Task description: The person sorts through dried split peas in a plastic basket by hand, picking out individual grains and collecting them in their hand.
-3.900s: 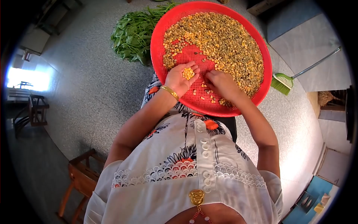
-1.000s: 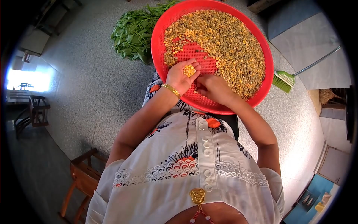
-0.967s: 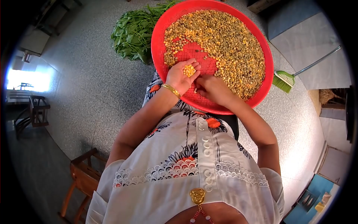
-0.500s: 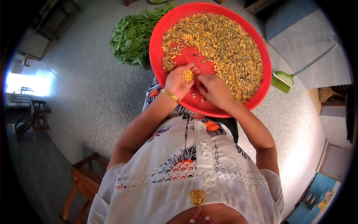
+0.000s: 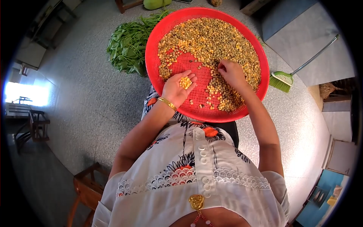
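A round red mesh tray (image 5: pixel 150 59) is before me, spread with a mix of greenish-brown and yellow beans or kernels (image 5: pixel 211 36). Palm up over the tray's bared lower left part, my left hand (image 5: pixel 177 87) cups a small heap of yellow kernels (image 5: pixel 185 82). My right hand (image 5: pixel 231 73) is over the right part of the mixed pile, thumb and fingers pinched together. Whatever may be between those fingertips is too small to make out. A few loose kernels lie on the bare mesh between the hands and near the lower rim.
Leafy greens (image 5: pixel 127 47) lie on the floor left of the tray. To its right is a green broom (image 5: pixel 281 80) with a long handle. A wooden chair (image 5: pixel 89 185) stands at lower left, and a green object (image 5: pixel 157 3) sits beyond the tray.
My right hand has moved away from my left palm, rightward and up to the pile. The left hand still holds the yellow kernels, its fingers a little more spread. The view has shifted slightly.
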Demonstrator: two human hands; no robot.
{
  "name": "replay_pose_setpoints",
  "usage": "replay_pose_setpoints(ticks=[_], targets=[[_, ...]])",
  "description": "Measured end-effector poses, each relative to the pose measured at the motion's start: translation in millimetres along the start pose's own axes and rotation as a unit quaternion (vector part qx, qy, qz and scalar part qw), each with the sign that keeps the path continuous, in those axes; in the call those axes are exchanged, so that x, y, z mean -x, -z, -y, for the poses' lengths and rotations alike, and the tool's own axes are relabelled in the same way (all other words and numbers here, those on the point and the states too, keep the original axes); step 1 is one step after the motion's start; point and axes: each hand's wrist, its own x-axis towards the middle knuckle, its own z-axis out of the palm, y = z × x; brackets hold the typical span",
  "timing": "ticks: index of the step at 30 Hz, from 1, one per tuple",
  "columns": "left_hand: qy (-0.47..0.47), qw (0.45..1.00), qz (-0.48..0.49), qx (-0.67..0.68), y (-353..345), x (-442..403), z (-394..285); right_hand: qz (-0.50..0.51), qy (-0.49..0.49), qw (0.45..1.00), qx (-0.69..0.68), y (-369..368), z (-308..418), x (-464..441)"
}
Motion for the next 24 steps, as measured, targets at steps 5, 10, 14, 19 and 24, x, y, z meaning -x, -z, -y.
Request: replay_pose_setpoints(ticks=[5, 10, 14, 19, 24], targets=[[0.004, 1.000, 0.000, 0.003, 0.1, -0.3, -1.5, -0.007, 0.010, 0.998, 0.054, -12.7, 3.3, 1.7], [0.024, 0.998, 0.025, -0.043, -13.4, 5.0, 2.6, -0.029, 0.018, 0.997, 0.074, -16.3, 2.4, 5.7], [0.070, 0.994, 0.070, -0.048, -46.7, -5.8, 8.3, -0.063, 0.030, 0.996, 0.056, -23.4, 0.1, 7.0], [0.086, 0.993, 0.073, -0.025, -76.9, -42.5, 28.1, -0.143, 0.039, 0.988, -0.044, -20.2, 6.7, 16.0], [0.103, 0.994, -0.010, 0.021, -57.7, -53.1, 47.0, -0.119, 0.022, 0.991, -0.047, -17.7, -2.2, 13.5]])
